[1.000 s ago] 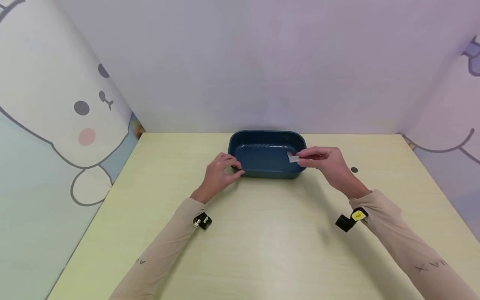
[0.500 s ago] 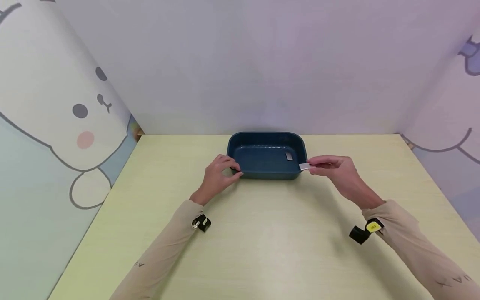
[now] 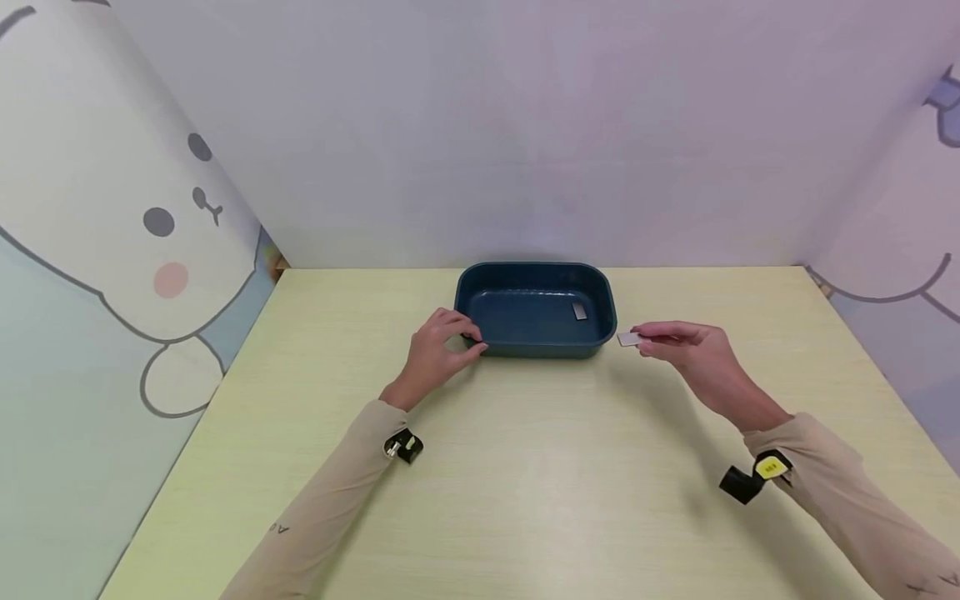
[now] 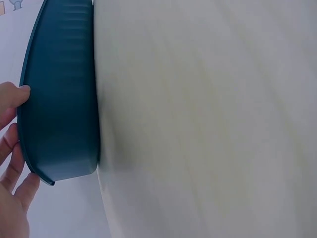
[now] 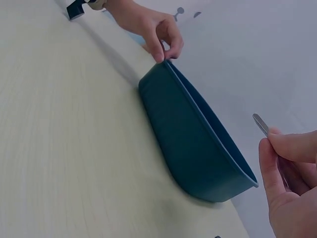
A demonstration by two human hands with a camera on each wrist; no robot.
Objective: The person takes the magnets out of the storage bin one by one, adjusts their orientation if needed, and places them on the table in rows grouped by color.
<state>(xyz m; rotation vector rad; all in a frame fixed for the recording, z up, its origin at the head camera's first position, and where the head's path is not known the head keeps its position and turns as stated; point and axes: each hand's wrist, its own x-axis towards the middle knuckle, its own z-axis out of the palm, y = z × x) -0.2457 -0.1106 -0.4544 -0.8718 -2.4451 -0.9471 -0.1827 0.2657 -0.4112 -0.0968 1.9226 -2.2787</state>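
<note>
A dark blue rectangular basin (image 3: 536,352) with rounded corners stands at the back of the table. My left hand (image 3: 438,350) pinches its rim at the front left corner, thumb outside in the left wrist view. Thumb and fingers of my right hand (image 3: 693,354) pinch a small flat pale rectangular piece (image 3: 628,339) just right of the basin, outside the rim. Edge-on in the right wrist view, that piece (image 5: 260,124) looks thin and silvery with a rounded end. Inside the basin, toward the right, lies a similar small piece (image 3: 579,311).
The pale wood-grain table (image 3: 540,467) reaches back to a plain wall (image 3: 525,150). Cartoon-printed walls (image 3: 97,250) flank it on both sides. Each sleeve carries a black wrist camera (image 3: 741,484). A tiny dark object (image 5: 218,236) shows at the right wrist view's bottom edge.
My right hand has moved from over the basin's right end out to the right, carrying the pale piece past the rim. A small dark disc is now hidden behind it. The left hand keeps its place.
</note>
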